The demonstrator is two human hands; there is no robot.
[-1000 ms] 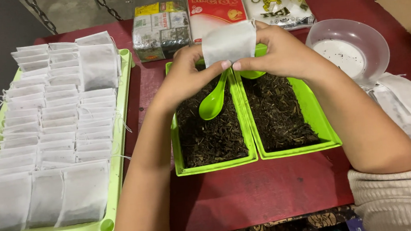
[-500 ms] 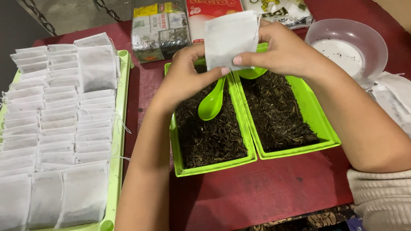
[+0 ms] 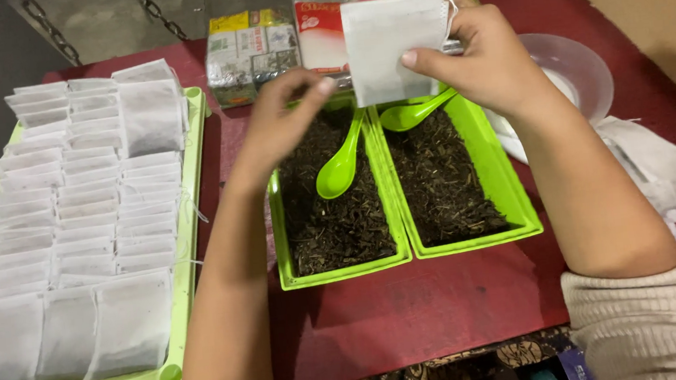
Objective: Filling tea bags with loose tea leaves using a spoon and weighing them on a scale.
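My right hand (image 3: 483, 55) holds a white empty tea bag (image 3: 390, 43) upright above the two green trays, thumb on its front. My left hand (image 3: 287, 117) hovers just left of the bag with fingers curled and apart, touching nothing. Below them, the left green tray (image 3: 344, 273) and the right green tray (image 3: 510, 199) hold dark loose tea leaves. A green plastic spoon (image 3: 340, 169) lies in the left tray, and a second green spoon (image 3: 413, 114) rests at the back of the right tray.
A long green tray (image 3: 184, 252) at the left carries several rows of filled white tea bags. Packets of tea (image 3: 252, 47) stand at the back. A clear bowl (image 3: 577, 75) and a pile of empty bags (image 3: 649, 163) lie at the right on the red table.
My right hand has lifted the bag higher and farther back. My left hand has let go of the bag and drawn away to the left.
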